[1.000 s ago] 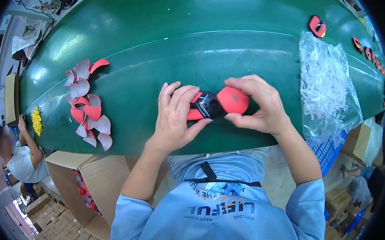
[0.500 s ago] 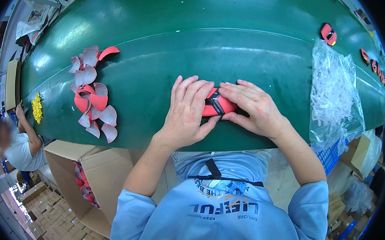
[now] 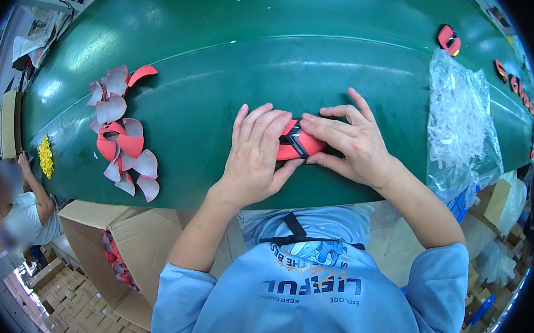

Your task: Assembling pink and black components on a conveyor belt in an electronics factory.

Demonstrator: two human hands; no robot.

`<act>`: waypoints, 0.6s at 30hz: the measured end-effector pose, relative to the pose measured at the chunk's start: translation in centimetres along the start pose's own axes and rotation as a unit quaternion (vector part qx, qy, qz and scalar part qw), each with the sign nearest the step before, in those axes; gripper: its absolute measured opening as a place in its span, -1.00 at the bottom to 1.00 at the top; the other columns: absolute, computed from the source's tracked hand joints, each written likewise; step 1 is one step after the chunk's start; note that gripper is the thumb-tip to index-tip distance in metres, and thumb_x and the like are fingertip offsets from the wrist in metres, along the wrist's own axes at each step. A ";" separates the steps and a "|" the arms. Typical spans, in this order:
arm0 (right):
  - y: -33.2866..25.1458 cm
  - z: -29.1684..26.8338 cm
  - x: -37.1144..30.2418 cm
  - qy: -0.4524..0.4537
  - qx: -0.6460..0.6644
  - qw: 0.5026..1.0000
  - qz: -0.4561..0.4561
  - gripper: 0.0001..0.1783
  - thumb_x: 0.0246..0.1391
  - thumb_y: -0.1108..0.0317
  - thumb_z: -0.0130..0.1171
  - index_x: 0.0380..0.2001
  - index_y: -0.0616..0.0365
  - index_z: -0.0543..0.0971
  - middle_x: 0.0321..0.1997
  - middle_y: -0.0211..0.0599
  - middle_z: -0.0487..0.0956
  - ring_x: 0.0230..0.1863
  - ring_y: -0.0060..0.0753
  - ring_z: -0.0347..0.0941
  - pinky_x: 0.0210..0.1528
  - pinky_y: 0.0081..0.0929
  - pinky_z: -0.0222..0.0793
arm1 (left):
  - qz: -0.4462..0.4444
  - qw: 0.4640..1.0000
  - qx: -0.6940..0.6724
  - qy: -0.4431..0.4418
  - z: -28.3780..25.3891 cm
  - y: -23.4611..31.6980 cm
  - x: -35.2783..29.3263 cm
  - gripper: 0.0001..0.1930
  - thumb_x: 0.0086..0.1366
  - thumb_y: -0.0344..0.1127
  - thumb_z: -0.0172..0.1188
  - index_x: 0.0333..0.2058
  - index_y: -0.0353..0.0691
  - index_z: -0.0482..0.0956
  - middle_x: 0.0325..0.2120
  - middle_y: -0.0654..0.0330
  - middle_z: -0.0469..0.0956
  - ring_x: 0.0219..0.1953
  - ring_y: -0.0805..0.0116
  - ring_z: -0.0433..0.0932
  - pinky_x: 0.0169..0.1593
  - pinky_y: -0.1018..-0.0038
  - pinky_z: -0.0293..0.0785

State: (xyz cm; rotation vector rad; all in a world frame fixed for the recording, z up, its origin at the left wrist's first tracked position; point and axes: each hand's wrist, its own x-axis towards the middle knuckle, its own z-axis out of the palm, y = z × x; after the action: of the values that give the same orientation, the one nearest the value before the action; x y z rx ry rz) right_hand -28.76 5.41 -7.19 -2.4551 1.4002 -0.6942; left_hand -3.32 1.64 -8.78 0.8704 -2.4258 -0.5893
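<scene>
A rounded red plastic part with black trim [image 3: 296,144] rests on the green table between my two hands. My left hand [image 3: 256,147] lies over its left end, the fingers bent across the top and the thumb along the near edge. With thumb and forefingers my right hand [image 3: 349,145] grips the right end, while its outer fingers are lifted and spread. My palms and fingers hide both ends of the part. Left of my hands lies a loose heap of curved red shells [image 3: 120,138], several with pale grey insides turned up.
A clear bag of translucent small parts [image 3: 459,118] lies at the right, with a finished-looking red-black piece [image 3: 449,40] beyond it. Yellow bits [image 3: 45,156] sit at the far left, near a co-worker [image 3: 20,202]. An open carton [image 3: 146,251] stands below the table edge.
The outer fingers of my right hand have lifted and spread away from the part. Both hands keep their hold on it, and the whole view has shifted slightly.
</scene>
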 end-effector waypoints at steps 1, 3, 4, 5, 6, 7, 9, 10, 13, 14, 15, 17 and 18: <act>0.2 -0.1 0.0 0.002 -0.004 1.000 0.000 -0.22 -0.07 -0.07 0.56 0.24 -0.03 0.68 0.22 -0.47 0.72 0.13 -0.23 0.62 0.58 0.29 0.07 | -0.003 1.000 -0.004 0.000 0.1 0.1 -0.1 -0.13 0.15 -0.24 0.53 0.39 -0.26 0.30 0.29 -0.05 0.41 0.39 -0.20 0.35 0.50 -0.26 0.09; 0.5 0.1 -0.1 -0.002 0.017 1.000 0.014 -0.21 -0.09 -0.10 0.57 0.24 -0.05 0.68 0.17 -0.54 0.74 -0.03 -0.26 0.58 0.60 0.31 0.02 | 0.003 1.000 -0.006 0.001 -0.1 -0.1 0.2 -0.16 0.15 -0.25 0.53 0.38 -0.24 0.34 0.30 -0.04 0.40 0.40 -0.19 0.34 0.49 -0.25 0.13; 0.5 0.2 -0.2 0.004 0.011 1.000 0.016 -0.21 -0.09 -0.10 0.57 0.24 -0.05 0.68 0.17 -0.54 0.74 -0.03 -0.26 0.58 0.60 0.31 0.02 | 0.046 0.999 0.009 -0.005 -0.3 -0.2 0.5 -0.21 0.16 -0.26 0.52 0.35 -0.21 0.41 0.32 0.00 0.41 0.39 -0.16 0.36 0.46 -0.19 0.21; 0.4 0.5 -0.5 0.004 0.013 1.000 0.020 -0.25 -0.08 -0.10 0.56 0.20 -0.08 0.70 0.14 -0.55 0.75 -0.05 -0.27 0.57 0.59 0.30 0.04 | 0.086 0.996 0.024 -0.011 -0.4 -0.2 0.5 -0.27 0.16 -0.27 0.51 0.31 -0.18 0.48 0.34 0.04 0.42 0.39 -0.13 0.38 0.43 -0.13 0.29; 0.3 0.6 -0.7 0.005 0.015 1.000 0.025 -0.30 -0.07 -0.10 0.55 0.16 -0.11 0.72 0.11 -0.56 0.76 -0.06 -0.28 0.55 0.59 0.28 0.06 | 0.091 0.995 0.024 -0.010 -0.5 -0.5 0.7 -0.27 0.16 -0.27 0.51 0.31 -0.18 0.48 0.34 0.04 0.42 0.39 -0.13 0.38 0.43 -0.13 0.29; 0.2 0.5 -0.8 0.008 0.012 1.000 0.026 -0.30 -0.07 -0.10 0.55 0.16 -0.11 0.72 0.11 -0.56 0.76 -0.06 -0.28 0.55 0.59 0.28 0.06 | 0.127 0.991 0.038 -0.025 -0.6 -0.9 1.0 -0.32 0.15 -0.28 0.51 0.28 -0.16 0.54 0.35 0.09 0.45 0.37 -0.09 0.41 0.40 -0.07 0.36; 0.2 0.3 -0.7 0.006 0.033 0.998 0.044 -0.26 -0.10 -0.10 0.58 0.16 -0.06 0.72 0.04 -0.49 0.77 -0.09 -0.26 0.56 0.57 0.29 0.10 | 0.166 0.984 0.052 -0.042 -0.9 -1.1 1.1 -0.36 0.15 -0.28 0.50 0.24 -0.15 0.59 0.36 0.14 0.47 0.36 -0.04 0.44 0.36 0.00 0.42; 0.4 0.3 -0.6 0.009 0.032 0.998 0.047 -0.26 -0.10 -0.10 0.58 0.16 -0.06 0.72 0.04 -0.49 0.77 -0.09 -0.26 0.56 0.57 0.29 0.10 | 0.169 0.983 0.065 -0.043 -1.0 -1.0 0.8 -0.36 0.14 -0.28 0.51 0.23 -0.15 0.60 0.35 0.15 0.49 0.34 0.00 0.46 0.35 0.03 0.44; 0.9 -0.3 -0.3 0.001 0.085 0.995 0.046 -0.28 -0.07 -0.08 0.58 0.16 -0.01 0.71 0.03 -0.36 0.76 -0.09 -0.21 0.58 0.48 0.15 0.28 | 0.177 0.980 0.076 -0.052 -1.1 -0.8 0.9 -0.36 0.15 -0.27 0.49 0.25 -0.13 0.59 0.34 0.19 0.50 0.34 0.05 0.48 0.34 0.05 0.45; 0.5 -0.7 1.1 0.094 0.120 0.986 0.063 -0.31 -0.03 -0.07 0.56 0.15 0.00 0.70 0.02 -0.31 0.75 -0.07 -0.18 0.59 0.39 0.06 0.36 | 0.173 0.980 0.079 -0.057 -0.8 -0.9 1.1 -0.36 0.18 -0.25 0.47 0.27 -0.10 0.57 0.35 0.21 0.50 0.35 0.06 0.47 0.35 0.05 0.44; -0.5 -0.8 2.4 0.186 0.155 0.967 0.084 -0.35 0.01 -0.06 0.54 0.13 0.01 0.70 0.01 -0.27 0.74 -0.06 -0.15 0.61 0.31 -0.02 0.43 | 0.176 0.980 0.075 -0.062 -0.8 -1.1 0.8 -0.36 0.18 -0.25 0.47 0.27 -0.10 0.57 0.35 0.21 0.50 0.35 0.06 0.47 0.35 0.05 0.44; -3.7 0.7 6.4 0.159 0.184 0.970 -0.008 -0.42 0.15 -0.02 0.41 0.16 0.03 0.66 0.10 -0.23 0.71 0.05 -0.08 0.59 0.22 -0.09 0.45 | 0.164 0.983 0.069 -0.054 -0.9 -2.3 -0.1 -0.33 0.13 -0.30 0.46 0.27 -0.15 0.56 0.30 0.07 0.52 0.35 -0.06 0.47 0.38 -0.02 0.41; -4.4 1.8 7.7 0.135 0.170 0.976 -0.025 -0.42 0.14 -0.04 0.40 0.14 0.02 0.67 0.08 -0.25 0.71 0.07 -0.09 0.58 0.22 -0.10 0.45 | 0.075 0.996 -0.028 -0.044 -0.1 -3.0 -1.2 -0.29 0.12 -0.26 0.42 0.31 -0.14 0.52 0.27 -0.01 0.53 0.36 -0.13 0.44 0.40 -0.05 0.38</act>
State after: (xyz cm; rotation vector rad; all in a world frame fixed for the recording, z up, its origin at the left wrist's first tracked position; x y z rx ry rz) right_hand -21.27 1.06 -4.67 -2.1937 1.1845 -1.2068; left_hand -1.03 0.32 -10.74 0.6444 -2.5140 -0.6483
